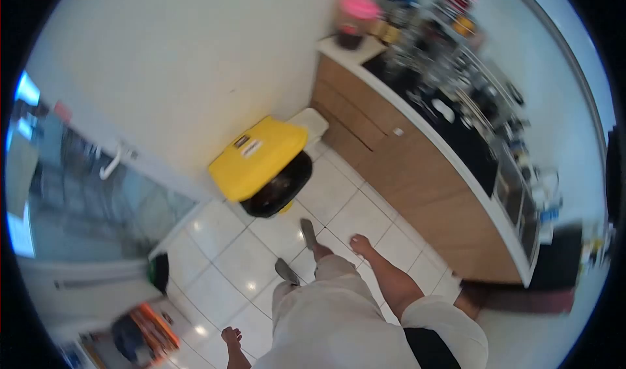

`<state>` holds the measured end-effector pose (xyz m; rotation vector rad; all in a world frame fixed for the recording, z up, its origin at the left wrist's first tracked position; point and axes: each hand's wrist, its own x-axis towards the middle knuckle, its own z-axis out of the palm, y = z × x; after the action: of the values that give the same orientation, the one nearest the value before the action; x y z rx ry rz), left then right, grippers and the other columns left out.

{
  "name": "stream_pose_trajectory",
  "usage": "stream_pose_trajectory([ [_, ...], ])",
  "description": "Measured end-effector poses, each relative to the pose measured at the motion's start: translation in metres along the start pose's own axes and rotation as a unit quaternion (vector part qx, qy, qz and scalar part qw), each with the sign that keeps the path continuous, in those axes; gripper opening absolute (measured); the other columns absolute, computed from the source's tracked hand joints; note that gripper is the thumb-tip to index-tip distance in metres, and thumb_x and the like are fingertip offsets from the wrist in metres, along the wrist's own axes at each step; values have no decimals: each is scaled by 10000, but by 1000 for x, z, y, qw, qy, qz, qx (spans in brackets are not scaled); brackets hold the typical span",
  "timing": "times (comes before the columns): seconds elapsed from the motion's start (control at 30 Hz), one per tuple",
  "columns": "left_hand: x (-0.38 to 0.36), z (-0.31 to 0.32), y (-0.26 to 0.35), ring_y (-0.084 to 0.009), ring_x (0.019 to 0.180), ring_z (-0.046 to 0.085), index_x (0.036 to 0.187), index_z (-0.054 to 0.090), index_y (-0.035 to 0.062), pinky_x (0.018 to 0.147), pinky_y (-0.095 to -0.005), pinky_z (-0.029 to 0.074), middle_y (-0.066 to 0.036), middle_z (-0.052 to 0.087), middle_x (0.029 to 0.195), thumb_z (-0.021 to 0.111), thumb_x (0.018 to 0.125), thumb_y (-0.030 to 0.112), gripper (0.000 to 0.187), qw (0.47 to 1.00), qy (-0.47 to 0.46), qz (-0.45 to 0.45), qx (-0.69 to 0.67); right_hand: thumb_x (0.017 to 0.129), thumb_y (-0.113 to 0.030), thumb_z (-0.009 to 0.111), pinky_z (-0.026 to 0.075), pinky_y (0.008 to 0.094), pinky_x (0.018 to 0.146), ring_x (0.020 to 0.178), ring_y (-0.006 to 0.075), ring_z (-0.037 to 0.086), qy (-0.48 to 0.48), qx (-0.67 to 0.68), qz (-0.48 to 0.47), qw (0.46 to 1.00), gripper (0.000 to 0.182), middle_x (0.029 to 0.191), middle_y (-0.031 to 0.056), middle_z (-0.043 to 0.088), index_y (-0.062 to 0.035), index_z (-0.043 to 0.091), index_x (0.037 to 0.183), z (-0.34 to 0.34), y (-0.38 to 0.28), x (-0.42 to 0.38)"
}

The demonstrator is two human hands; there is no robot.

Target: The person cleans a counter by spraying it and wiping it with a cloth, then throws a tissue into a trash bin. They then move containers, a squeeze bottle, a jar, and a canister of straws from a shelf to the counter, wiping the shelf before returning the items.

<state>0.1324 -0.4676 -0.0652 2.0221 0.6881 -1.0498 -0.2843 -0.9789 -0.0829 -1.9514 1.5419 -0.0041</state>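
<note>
My right hand [360,244] reaches forward over the floor, short of the yellow-lidded bin [259,153]. No object shows in it, and its fingers look loosely apart, though small and slightly blurred. My left hand [231,336] hangs low at my left side with its fingers parted and nothing in them. The bin stands against the wall with its lid tilted up, showing a black bin liner [279,189] around a dark inside. One of my grey shoes [307,232] is close to the front of the bin.
Along the right runs a wood-fronted counter [417,163] with glassware, a pink-lidded container [357,20] and a sink [515,199]. At left is a glass door with a white handle [112,163]. An orange box [154,330] lies at lower left. White tiles [235,264] cover the floor.
</note>
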Motion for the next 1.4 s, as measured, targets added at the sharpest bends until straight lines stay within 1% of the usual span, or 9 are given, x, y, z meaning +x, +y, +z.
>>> stream_pose_trajectory([
  [0.07, 8, 6, 45, -202, 625, 623, 1043, 562, 124, 492, -357, 489, -88, 641, 781, 503, 947, 215, 145, 997, -5, 46, 67, 759, -188, 611, 548, 462, 757, 812, 317, 679, -65, -59, 105, 991, 169, 822, 150, 697, -48, 692, 712, 55, 145, -47],
  [0.13, 15, 43, 71, -204, 630, 619, 1084, 556, 124, 520, -371, 498, -87, 648, 798, 520, 934, 224, 183, 988, -75, 81, 108, 853, -152, 608, 503, 382, 469, 595, 220, 616, 120, 454, 381, 796, 72, 751, 107, 611, -84, 612, 877, -2, 159, -167],
  [0.37, -91, 280, 73, -188, 711, 668, 1153, 596, 100, 596, -359, 535, -90, 698, 851, 578, 932, 268, 279, 837, -276, 278, 382, 917, -234, 571, 571, 459, 569, 718, 314, 653, 202, 631, 445, 603, 231, 909, 156, 645, -74, 558, 1083, 109, 283, -453],
  [0.5, -175, 414, -11, -187, 662, 659, 1011, 656, 90, 511, -328, 518, -70, 686, 804, 635, 886, 210, 175, 723, -360, 338, 482, 959, -253, 529, 569, 527, 699, 814, 378, 652, 186, 621, 570, 505, 289, 1016, 197, 636, -63, 546, 1175, 153, 269, -591],
  [0.57, -161, 488, -66, -190, 636, 660, 957, 684, 90, 513, -313, 525, -64, 688, 788, 700, 805, 143, 162, 461, -413, 494, 611, 955, -242, 542, 544, 505, 658, 782, 352, 637, 209, 655, 593, 419, 290, 993, 190, 623, -59, 540, 1180, 153, 252, -664],
  [0.67, -293, 549, -180, -208, 626, 667, 905, 716, 80, 550, -309, 543, -92, 702, 811, 727, 758, 112, 151, 558, -402, 405, 602, 953, -200, 535, 522, 459, 589, 714, 299, 625, 281, 656, 622, 323, 254, 932, 182, 623, -72, 546, 1172, 159, 280, -755],
  [0.83, -443, 616, -368, -218, 626, 671, 879, 732, 69, 588, -331, 542, -110, 712, 799, 720, 811, 180, 130, 337, -521, 570, 538, 951, -287, 565, 509, 349, 521, 661, 239, 626, 461, 718, 463, 238, 298, 884, 134, 637, -56, 552, 1139, 241, 398, -846],
  [1.17, -690, 732, -652, -169, 515, 613, 716, 682, 39, 528, -343, 510, -70, 626, 593, 743, 875, 341, 346, 316, -623, 451, 556, 994, -182, 556, 555, 296, 733, 885, 181, 681, 591, 537, 351, 489, 263, 1001, 114, 700, -18, 605, 1194, -207, 564, -781],
  [1.4, -866, 816, -820, -113, 532, 573, 723, 592, 13, 511, -303, 554, -46, 587, 616, 699, 926, 336, 397, 188, -768, 346, 505, 967, -157, 607, 525, 300, 791, 912, 163, 681, 658, 316, 324, 602, 257, 1006, 102, 720, 5, 653, 1162, -433, 682, -881],
])
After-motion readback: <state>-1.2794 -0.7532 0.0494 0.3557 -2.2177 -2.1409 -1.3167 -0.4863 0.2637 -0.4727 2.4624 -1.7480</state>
